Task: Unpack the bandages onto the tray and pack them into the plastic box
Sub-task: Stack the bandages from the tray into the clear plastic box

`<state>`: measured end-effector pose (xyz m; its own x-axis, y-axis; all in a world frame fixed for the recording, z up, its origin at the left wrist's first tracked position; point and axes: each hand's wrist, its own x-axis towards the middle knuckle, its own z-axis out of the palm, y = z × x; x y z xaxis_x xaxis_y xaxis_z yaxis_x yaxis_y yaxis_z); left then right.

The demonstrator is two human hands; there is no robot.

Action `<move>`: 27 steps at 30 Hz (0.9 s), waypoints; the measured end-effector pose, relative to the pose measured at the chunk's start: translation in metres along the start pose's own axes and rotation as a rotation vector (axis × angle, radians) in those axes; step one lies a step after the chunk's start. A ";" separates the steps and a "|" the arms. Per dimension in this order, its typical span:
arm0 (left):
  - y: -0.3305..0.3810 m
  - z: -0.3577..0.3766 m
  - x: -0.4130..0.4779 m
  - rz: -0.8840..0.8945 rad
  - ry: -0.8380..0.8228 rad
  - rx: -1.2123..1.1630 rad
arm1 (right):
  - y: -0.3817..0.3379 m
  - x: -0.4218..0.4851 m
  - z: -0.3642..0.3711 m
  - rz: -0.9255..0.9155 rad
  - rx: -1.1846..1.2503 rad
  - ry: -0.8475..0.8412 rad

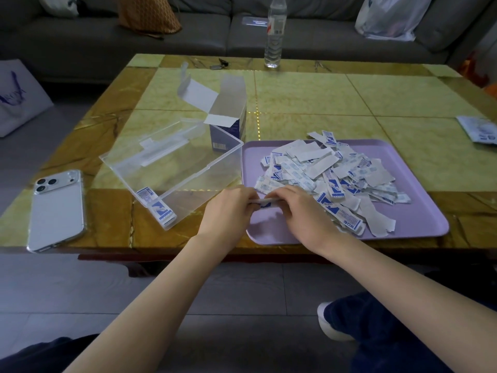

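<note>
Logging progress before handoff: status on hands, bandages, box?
Left hand and right hand grip one bandage stack over the purple tray. Loose pile on tray; few packed bandages in plastic box corner. Box opening unobstructed.

It was a home living room: a long grey sofa [188, 36] ran along the far side, bearing an orange cushion [148, 17] and a plastic bag [390, 17], with a low yellow stone-topped coffee table [309, 98] nearer, on grey floor tiles [242, 286].

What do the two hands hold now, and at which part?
A small stack of bandages: the left hand pinches its left end, the right hand its right end.
</note>
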<state>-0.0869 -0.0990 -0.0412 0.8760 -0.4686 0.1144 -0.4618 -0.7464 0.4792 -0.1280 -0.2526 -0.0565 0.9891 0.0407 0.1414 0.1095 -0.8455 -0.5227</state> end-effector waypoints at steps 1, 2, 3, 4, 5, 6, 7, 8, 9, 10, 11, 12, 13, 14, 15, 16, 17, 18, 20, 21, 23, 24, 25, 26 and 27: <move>0.001 -0.005 -0.001 0.011 0.049 0.013 | -0.004 0.000 -0.002 -0.021 0.017 0.019; 0.001 -0.012 -0.001 0.015 0.101 0.020 | -0.009 0.001 -0.005 -0.045 0.045 0.043; 0.001 -0.018 -0.002 0.017 0.146 0.019 | -0.014 0.003 -0.008 -0.067 0.077 0.069; 0.001 -0.025 -0.002 0.021 0.189 0.007 | -0.020 0.005 -0.011 -0.090 0.107 0.093; 0.001 -0.032 -0.002 0.028 0.232 -0.014 | -0.026 0.008 -0.014 -0.110 0.134 0.113; 0.001 -0.038 -0.002 0.036 0.271 -0.037 | -0.032 0.011 -0.017 -0.123 0.160 0.126; 0.001 -0.045 -0.001 0.037 0.303 -0.059 | -0.039 0.014 -0.021 -0.128 0.186 0.135; 0.000 -0.051 -0.001 0.032 0.325 -0.077 | -0.046 0.018 -0.024 -0.131 0.206 0.140; -0.002 -0.058 0.000 0.026 0.337 -0.095 | -0.054 0.022 -0.026 -0.134 0.220 0.149; -0.004 -0.064 0.001 0.025 0.341 -0.115 | -0.061 0.026 -0.028 -0.135 0.229 0.165; -0.007 -0.070 0.001 0.029 0.344 -0.135 | -0.068 0.030 -0.030 -0.134 0.235 0.182; -0.010 -0.076 0.001 0.035 0.350 -0.154 | -0.074 0.035 -0.031 -0.136 0.239 0.192; -0.014 -0.082 0.001 0.037 0.358 -0.167 | -0.079 0.039 -0.031 -0.143 0.243 0.187; -0.019 -0.087 0.001 0.037 0.367 -0.170 | -0.084 0.044 -0.031 -0.151 0.249 0.167; -0.024 -0.092 0.000 0.034 0.375 -0.165 | -0.089 0.049 -0.030 -0.156 0.260 0.138; -0.029 -0.095 0.000 0.030 0.382 -0.162 | -0.094 0.053 -0.029 -0.157 0.272 0.111; -0.035 -0.099 -0.001 0.021 0.388 -0.169 | -0.100 0.058 -0.028 -0.160 0.283 0.091; -0.039 -0.101 -0.002 0.012 0.390 -0.182 | -0.103 0.062 -0.026 -0.157 0.296 0.083; -0.048 -0.107 -0.004 -0.009 0.406 -0.202 | -0.112 0.072 -0.020 -0.146 0.324 0.068; -0.053 -0.109 -0.006 -0.018 0.419 -0.205 | -0.117 0.077 -0.016 -0.145 0.333 0.056; -0.061 -0.114 -0.007 -0.035 0.444 -0.207 | -0.127 0.085 -0.010 -0.147 0.331 0.033; -0.065 -0.116 -0.008 -0.041 0.454 -0.207 | -0.132 0.089 -0.006 -0.151 0.320 0.027; -0.068 -0.118 -0.009 -0.045 0.463 -0.209 | -0.137 0.092 -0.003 -0.155 0.307 0.019; -0.073 -0.119 -0.010 -0.050 0.472 -0.210 | -0.141 0.095 0.001 -0.155 0.288 0.008; -0.076 -0.119 -0.010 -0.060 0.479 -0.208 | -0.145 0.098 0.003 -0.153 0.267 -0.002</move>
<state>-0.0440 0.0193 0.0250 0.8878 -0.1230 0.4435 -0.4144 -0.6328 0.6541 -0.0470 -0.1242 0.0303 0.9593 0.1583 0.2338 0.2790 -0.6594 -0.6981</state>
